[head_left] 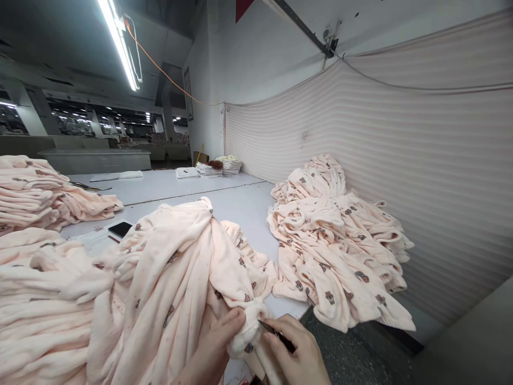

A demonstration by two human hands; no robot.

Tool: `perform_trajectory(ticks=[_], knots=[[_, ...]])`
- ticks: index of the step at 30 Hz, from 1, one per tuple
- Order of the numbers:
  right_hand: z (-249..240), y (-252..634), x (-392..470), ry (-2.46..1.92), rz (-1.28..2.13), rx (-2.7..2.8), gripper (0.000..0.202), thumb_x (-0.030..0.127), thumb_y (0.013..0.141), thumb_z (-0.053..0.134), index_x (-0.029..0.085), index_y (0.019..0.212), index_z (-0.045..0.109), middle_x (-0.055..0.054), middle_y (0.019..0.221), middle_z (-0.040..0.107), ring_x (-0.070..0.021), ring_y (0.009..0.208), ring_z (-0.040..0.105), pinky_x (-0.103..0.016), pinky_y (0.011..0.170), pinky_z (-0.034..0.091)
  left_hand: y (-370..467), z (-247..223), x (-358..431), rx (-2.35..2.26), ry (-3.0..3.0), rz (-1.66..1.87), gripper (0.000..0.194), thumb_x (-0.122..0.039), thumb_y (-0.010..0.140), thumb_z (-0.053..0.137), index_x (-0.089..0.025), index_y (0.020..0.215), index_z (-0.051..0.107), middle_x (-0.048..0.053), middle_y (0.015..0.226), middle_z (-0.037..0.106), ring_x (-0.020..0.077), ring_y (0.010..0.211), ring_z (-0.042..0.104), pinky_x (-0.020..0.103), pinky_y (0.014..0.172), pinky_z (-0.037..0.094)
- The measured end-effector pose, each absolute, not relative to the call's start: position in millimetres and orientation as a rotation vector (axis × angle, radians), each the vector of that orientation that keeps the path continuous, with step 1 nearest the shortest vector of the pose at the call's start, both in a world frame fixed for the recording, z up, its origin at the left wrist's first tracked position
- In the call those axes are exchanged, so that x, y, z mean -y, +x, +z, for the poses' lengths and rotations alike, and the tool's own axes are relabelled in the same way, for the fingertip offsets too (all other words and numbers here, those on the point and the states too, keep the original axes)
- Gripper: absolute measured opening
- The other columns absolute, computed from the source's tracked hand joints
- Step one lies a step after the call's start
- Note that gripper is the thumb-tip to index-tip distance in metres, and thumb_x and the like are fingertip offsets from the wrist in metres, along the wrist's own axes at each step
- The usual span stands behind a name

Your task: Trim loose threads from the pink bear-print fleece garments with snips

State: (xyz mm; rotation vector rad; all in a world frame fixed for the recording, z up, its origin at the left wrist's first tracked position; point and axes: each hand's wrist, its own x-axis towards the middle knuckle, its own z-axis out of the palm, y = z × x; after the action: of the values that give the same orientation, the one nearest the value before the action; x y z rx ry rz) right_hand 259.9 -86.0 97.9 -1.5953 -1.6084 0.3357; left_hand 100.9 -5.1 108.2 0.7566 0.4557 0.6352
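A pale pink fleece garment (172,278) printed with small brown bears lies heaped over the near side of the table. My left hand (218,342) is closed on a bunched white-pink edge of it. Dark, narrow thread snips (286,342) lie in the closed grip of my right hand (298,353), their tip against that bunched fabric. Part of my right fingers and the snips' far end are hidden by the hand itself.
More pink fleece is piled on the right (332,246) and far left (36,198). A phone (120,230) lies behind the near heap. White folded stacks (208,170) stand at the table's back. A striped cloth (380,133) hangs along the wall.
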Motion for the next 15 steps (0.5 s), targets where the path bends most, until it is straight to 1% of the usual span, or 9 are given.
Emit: perform_trajectory(ticks=[3,8,12,15], knots=[[101.7,260.5,85.7,-1.592,0.364,1.634,0.025,0.026,0.084,0.058,0.02,0.106,0.069,-0.006,0.096,0.07,-0.0181,0.089,0.068,-0.021,0.077,0.05,99.2,103.0,3.8,-0.487,0.774,0.646,0.017,-0.031,0.078,0.068,-0.015,0.075,0.068,0.0,0.068,0.063,0.013,0.066,0.055,0.022,0.065,0.038],[109.3,255.9,88.0,-1.616,0.374,1.582,0.021,0.027,0.085,0.057,0.021,0.1,0.071,-0.005,0.09,0.07,-0.0183,0.084,0.067,-0.021,0.073,0.049,101.9,99.9,3.9,-0.53,0.837,0.675,0.02,-0.036,0.075,0.07,-0.016,0.076,0.068,-0.002,0.064,0.061,0.0107,0.062,0.051,0.02,0.063,0.037],[110.6,253.0,84.0,-1.593,0.388,1.534,0.019,0.027,0.084,0.059,0.021,0.098,0.072,-0.005,0.088,0.07,-0.0185,0.082,0.067,-0.021,0.072,0.049,104.8,100.2,6.5,-0.546,0.875,0.654,0.025,-0.04,0.074,0.07,-0.016,0.081,0.068,-0.001,0.067,0.062,0.0122,0.066,0.052,0.021,0.063,0.038],[101.8,258.9,83.0,-1.547,0.425,1.417,0.02,0.03,0.086,0.055,0.022,0.089,0.073,-0.004,0.084,0.071,-0.0185,0.08,0.067,-0.022,0.072,0.049,100.8,101.6,5.9,-0.623,0.972,0.642,0.026,-0.042,0.075,0.067,-0.016,0.078,0.065,-0.001,0.066,0.06,0.0142,0.067,0.053,0.024,0.066,0.04]])
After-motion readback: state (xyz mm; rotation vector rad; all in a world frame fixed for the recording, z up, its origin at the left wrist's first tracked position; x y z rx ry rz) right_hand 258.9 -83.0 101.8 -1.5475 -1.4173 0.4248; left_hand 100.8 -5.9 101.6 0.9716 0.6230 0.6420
